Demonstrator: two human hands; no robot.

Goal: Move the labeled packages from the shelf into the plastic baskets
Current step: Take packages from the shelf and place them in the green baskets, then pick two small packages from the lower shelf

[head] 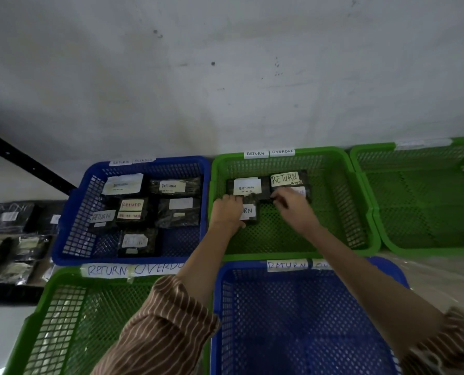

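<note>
Both my hands reach into the middle green basket (355,212). My left hand (226,212) grips a small black package with a white RETURN label (249,212) on the basket floor. My right hand (293,205) pinches the near edge of another black package (303,192), mostly hidden under my fingers. Behind them lie two more black packages, one with a white RETURN label (247,186) and one with a yellow RETURN label (284,178). The blue basket (71,212) to the left holds several labeled black packages. The dark shelf (11,293) at far left carries several more.
A green basket (374,169) stands at the far right, a blue basket (217,307) and a green basket (44,299) sit nearest me, each with RETURN OVERDUE tape labels. A grey wall (225,77) rises behind them. A black shelf brace (22,161) slants at left.
</note>
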